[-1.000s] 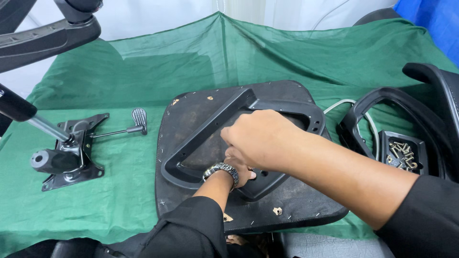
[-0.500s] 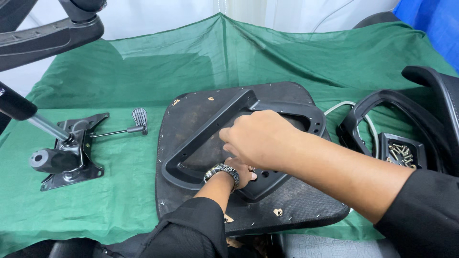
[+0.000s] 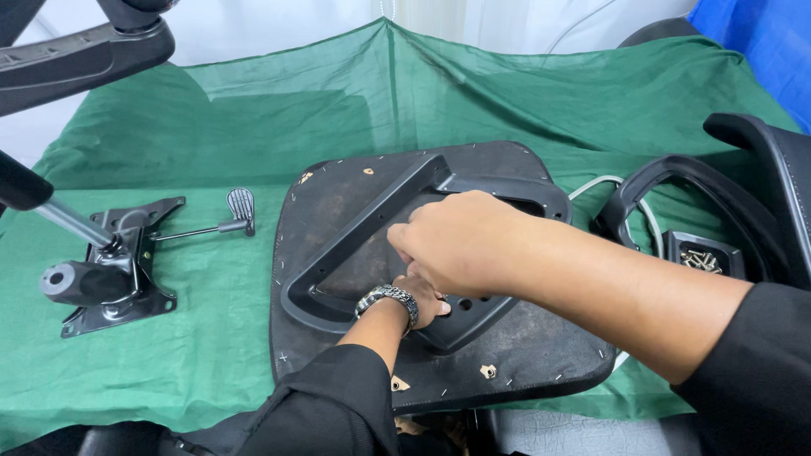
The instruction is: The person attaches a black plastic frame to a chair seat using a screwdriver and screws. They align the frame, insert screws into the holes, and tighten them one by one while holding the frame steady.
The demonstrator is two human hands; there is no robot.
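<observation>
Grip, right hand: our right hand (image 3: 460,241) is curled into a loose fist over the black armrest (image 3: 355,253); the fingers bend down toward its mounting plate, and we cannot tell what they pinch, if anything.
Grip, left hand: our left hand (image 3: 427,300) lies under the right one, its fingertips pressed on the armrest's mounting plate beside the screw holes; it is mostly hidden, so we cannot tell whether it is closed on something.
Wrist: a metal watch (image 3: 387,297) sits on the left wrist, just at the near edge of the armrest.
Armrest: it lies flat on the seat base (image 3: 524,355), its loop reaching from the near left to the far right of the seat base.
Seat base: a dark, upturned chair seat, resting on the green cloth (image 3: 211,371) in the middle of the counter.
Left of the seat base: a black tilt mechanism (image 3: 110,270) with a gas cylinder and a lever (image 3: 211,224), lying on the cloth, well apart.
Right of the seat base: a second armrest (image 3: 676,181), close by, and just beyond it a small black tray of screws (image 3: 701,260).
Far left of the seat base: a chair leg (image 3: 76,59) hangs over the cloth.
</observation>
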